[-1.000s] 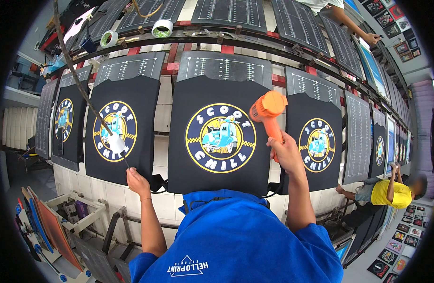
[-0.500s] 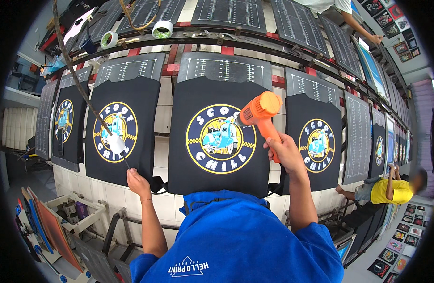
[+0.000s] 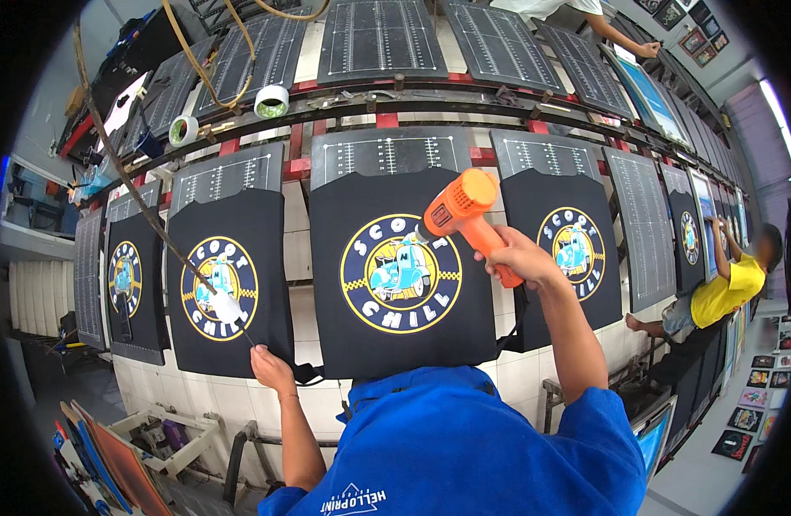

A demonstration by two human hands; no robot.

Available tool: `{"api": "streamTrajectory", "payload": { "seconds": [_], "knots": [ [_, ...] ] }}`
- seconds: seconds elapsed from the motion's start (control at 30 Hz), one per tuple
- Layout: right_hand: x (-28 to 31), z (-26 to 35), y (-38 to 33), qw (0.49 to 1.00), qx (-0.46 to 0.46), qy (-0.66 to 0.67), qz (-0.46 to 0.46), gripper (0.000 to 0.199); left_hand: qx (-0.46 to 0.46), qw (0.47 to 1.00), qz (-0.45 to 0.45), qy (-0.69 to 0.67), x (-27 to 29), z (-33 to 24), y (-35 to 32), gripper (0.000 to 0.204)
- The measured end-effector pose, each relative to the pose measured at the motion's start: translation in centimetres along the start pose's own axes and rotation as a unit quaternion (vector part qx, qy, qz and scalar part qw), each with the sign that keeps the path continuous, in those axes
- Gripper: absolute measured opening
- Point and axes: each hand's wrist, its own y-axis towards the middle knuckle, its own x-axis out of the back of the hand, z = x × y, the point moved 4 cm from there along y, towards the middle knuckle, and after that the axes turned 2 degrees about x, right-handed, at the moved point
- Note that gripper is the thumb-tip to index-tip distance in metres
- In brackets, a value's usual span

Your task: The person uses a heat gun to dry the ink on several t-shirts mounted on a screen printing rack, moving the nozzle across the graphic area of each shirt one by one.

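My right hand (image 3: 523, 260) is wrapped round the grip of an orange heat gun (image 3: 466, 205). Its nozzle points left, over the upper part of a round scooter print (image 3: 401, 273) on a black T-shirt (image 3: 352, 340). The shirt lies over a dark board (image 3: 391, 148) with white ruler marks. Lower left, my left hand (image 3: 272, 370) pinches a thin black cord (image 3: 248, 337). That cord runs up into a white connector (image 3: 227, 307), joined to a brown cable (image 3: 137, 193) hanging from above. The connector hangs in front of another black shirt (image 3: 189, 348) with the same print.
More printed black shirts lie left (image 3: 146, 331) and right (image 3: 520, 318) on boards. A dark phone-like object (image 3: 123, 318) rests on the leftmost one. Two tape rolls (image 3: 271, 101) sit on the rail beyond. A person in a yellow shirt (image 3: 729, 292) works at right; another person's arm (image 3: 623, 36) reaches in far right.
The whole view has shifted. The heat gun's nozzle has moved from the print's right upper side toward its top. My left hand still pinches the cord.
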Motion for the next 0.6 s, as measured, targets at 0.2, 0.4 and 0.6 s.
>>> {"api": "streamTrajectory", "payload": {
  "seconds": [0.2,0.4,0.6],
  "knots": [
    [-2.1,0.3,0.6,0.995,-0.005,-0.098,-0.029,0.047,-0.022,1.0,0.021,0.006,0.5,0.1,-0.1,0.044],
    [-3.7,0.6,0.9,0.994,0.028,-0.076,-0.068,0.047,-0.041,0.998,0.042,0.011,0.4,0.0,0.1,0.036],
    [-3.8,0.9,2.1,0.997,0.01,-0.057,-0.052,0.041,-0.037,0.999,0.03,0.009,0.0,0.7,0.2,0.037]
  ]
}}
